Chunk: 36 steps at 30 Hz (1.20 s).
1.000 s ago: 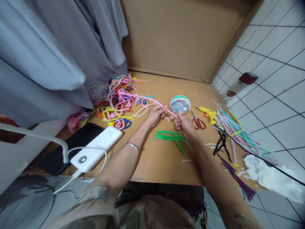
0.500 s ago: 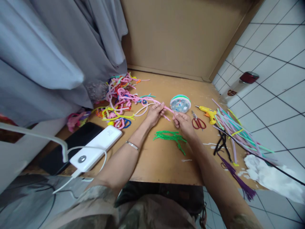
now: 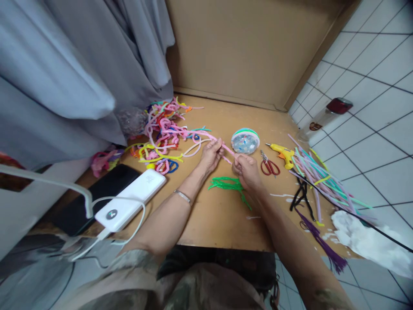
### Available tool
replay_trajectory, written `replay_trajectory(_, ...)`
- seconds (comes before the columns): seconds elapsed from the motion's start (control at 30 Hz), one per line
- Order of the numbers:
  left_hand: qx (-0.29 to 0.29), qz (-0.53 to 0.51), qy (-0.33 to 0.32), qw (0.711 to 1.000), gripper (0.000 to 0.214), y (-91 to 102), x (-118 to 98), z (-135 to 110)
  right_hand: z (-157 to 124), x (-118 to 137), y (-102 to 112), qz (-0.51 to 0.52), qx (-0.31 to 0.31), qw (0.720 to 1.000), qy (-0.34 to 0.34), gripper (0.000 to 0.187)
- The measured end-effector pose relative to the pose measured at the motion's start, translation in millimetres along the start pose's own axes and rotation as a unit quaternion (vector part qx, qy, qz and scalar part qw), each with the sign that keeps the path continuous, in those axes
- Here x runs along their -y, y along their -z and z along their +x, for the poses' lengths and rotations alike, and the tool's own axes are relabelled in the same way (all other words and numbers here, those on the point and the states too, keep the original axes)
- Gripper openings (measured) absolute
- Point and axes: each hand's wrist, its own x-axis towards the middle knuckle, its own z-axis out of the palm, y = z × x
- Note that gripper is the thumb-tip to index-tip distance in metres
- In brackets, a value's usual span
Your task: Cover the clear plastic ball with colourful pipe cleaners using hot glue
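Between my two hands stretches a pink pipe cleaner [image 3: 228, 150], held above the table. My left hand [image 3: 212, 154] is closed on it, with pink strands trailing left toward a tangled heap of coloured pipe cleaners [image 3: 166, 129]. My right hand [image 3: 245, 170] grips its other end in a fist, the fingertips partly hidden. Below the hands lie green pipe cleaners [image 3: 226, 184], twisted together, partly covered by my right hand. Just beyond my right hand sits a round tub [image 3: 245, 142] with a green and white rim and small items inside.
Red-handled scissors [image 3: 270, 167] and a yellow glue gun [image 3: 282, 154] lie to the right, near a bundle of pastel pipe cleaners [image 3: 322, 172], black ones [image 3: 300, 193], a purple tassel [image 3: 322, 243] and white stuffing [image 3: 364, 237]. At left are a white power bank [image 3: 135, 198] and a dark phone [image 3: 112, 185].
My right hand has turned and closed further round the pink pipe cleaner, dropping slightly. My left hand keeps its hold, almost still. The view has shifted a little.
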Motion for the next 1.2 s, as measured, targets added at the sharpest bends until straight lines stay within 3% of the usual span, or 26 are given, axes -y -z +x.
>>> replay_trajectory(0.2,0.011,0.015,0.011,1.0,0.028,0.2,-2,0,1,4,7,-0.028,-0.031,0.999,0.016,0.031)
replay_trajectory(0.37,-0.042,-0.021,-0.005,0.999,0.024,8.7,-6,9,4,6,13,-0.064,-0.056,0.996,0.041,0.034)
replay_trajectory(0.57,-0.091,-0.07,-0.048,0.992,0.023,21.1,-13,19,8,10,20,-0.012,-0.081,0.994,0.072,0.039)
replay_trajectory(0.83,-0.144,-0.141,-0.051,0.978,0.017,20.3,-22,20,26,22,47,0.112,-0.26,0.951,0.126,0.033)
replay_trajectory(1.03,-0.141,-0.156,-0.01,0.978,0.023,16.3,-22,20,26,34,61,0.261,-0.172,0.949,0.048,0.036)
replay_trajectory(1.2,-0.122,-0.123,-0.04,0.984,0.031,21.7,-20,24,25,35,66,0.278,-0.16,0.945,0.059,0.037)
